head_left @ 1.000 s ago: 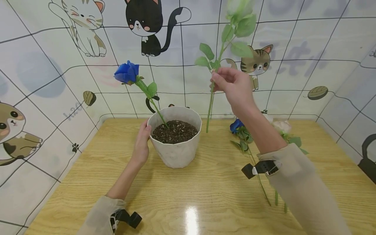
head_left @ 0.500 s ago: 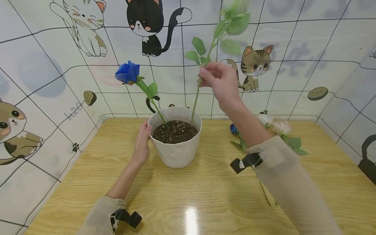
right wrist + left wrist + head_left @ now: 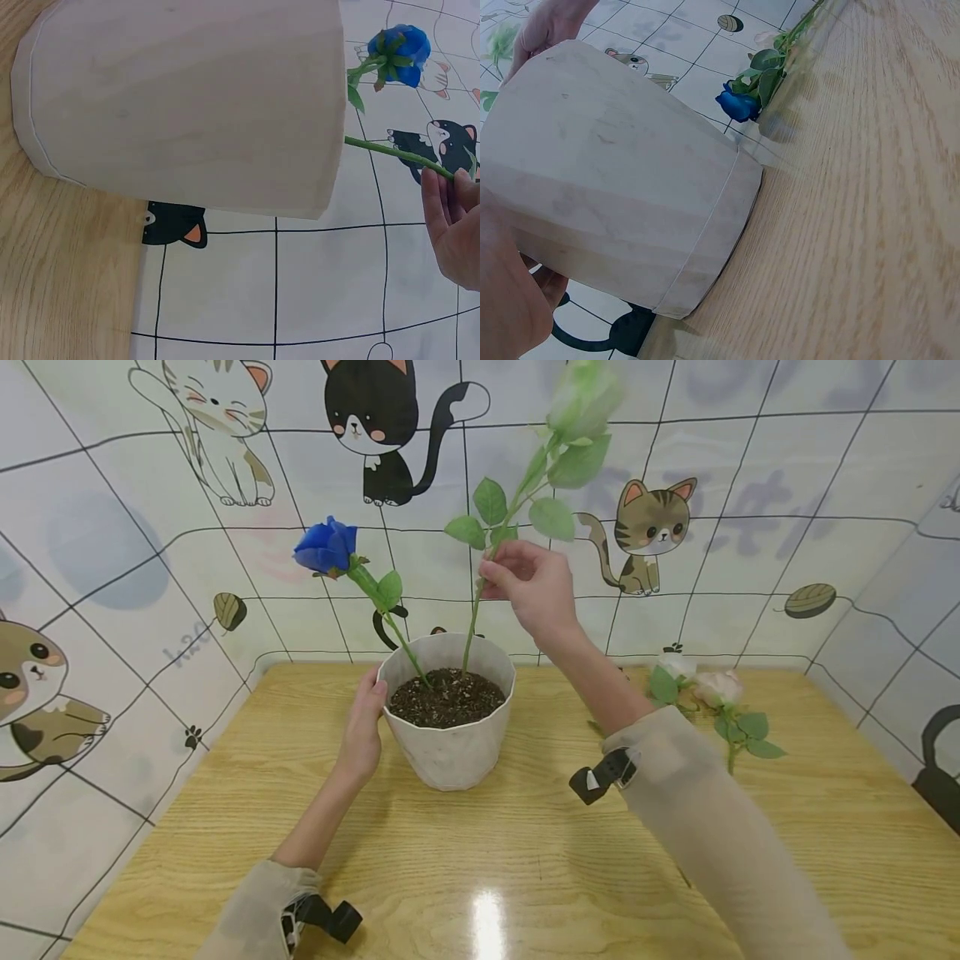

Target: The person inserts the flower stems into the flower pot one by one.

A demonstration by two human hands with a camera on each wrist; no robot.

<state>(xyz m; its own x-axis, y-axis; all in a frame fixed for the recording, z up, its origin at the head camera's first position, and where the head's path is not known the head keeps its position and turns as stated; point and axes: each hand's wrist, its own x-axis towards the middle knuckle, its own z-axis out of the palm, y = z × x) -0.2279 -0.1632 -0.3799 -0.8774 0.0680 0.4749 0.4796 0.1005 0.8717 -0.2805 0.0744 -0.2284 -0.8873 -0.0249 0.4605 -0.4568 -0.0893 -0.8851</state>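
Note:
A white flowerpot (image 3: 450,756) filled with dark soil (image 3: 450,700) stands on the wooden table. My left hand (image 3: 362,735) holds its left side, thumb by the rim and fingers partly hidden behind the wall. A blue rose (image 3: 325,546) leans leftward out of the soil. Above the pot, my right hand (image 3: 534,587) pinches the green stem of a pale green-white rose (image 3: 585,402) just below its lower leaves. That stem (image 3: 390,150) runs down inside the rim, its lower end at the soil toward the back; the right wrist view hides this end behind the pot wall.
To the right lie a white rose (image 3: 677,666) and a pale pink rose (image 3: 718,688), partly covered by the right forearm. Another blue rose (image 3: 739,103) shows there in the left wrist view. A cat-print backdrop (image 3: 750,552) rises behind the table (image 3: 420,868).
My right hand has carried the green-white rose leftward from beside the pot to over it, then lowered it so the stem end meets the soil. The left hand and pot stay put.

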